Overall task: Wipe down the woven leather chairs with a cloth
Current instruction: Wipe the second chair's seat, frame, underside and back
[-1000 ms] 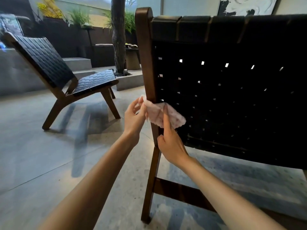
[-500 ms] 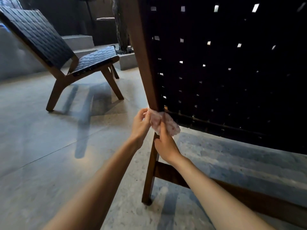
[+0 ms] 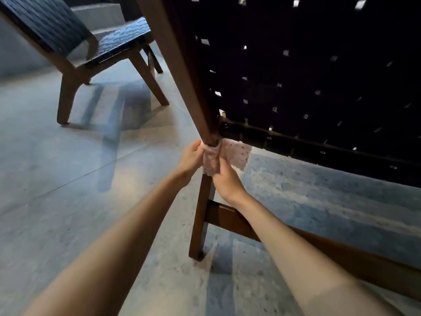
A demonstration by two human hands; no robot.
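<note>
A woven black leather chair (image 3: 307,71) fills the right of the view, seen from behind, with a brown wooden frame post (image 3: 182,71) running down to the floor. A pale pink dotted cloth (image 3: 230,153) is wrapped around that post just below the woven back. My left hand (image 3: 190,157) grips the cloth from the left side of the post. My right hand (image 3: 224,179) holds it from the right, fingers curled into the fabric. A loose corner of cloth sticks out to the right.
A second woven leather chair (image 3: 75,39) stands at the upper left on the grey stone floor (image 3: 68,179), a little apart. A wooden crossbar (image 3: 230,218) joins the near chair's leg low down. A grey step lies behind the far chair.
Both hands have slid the cloth down the wooden post, from beside the woven back to just under its lower edge. The view has tilted downward.
</note>
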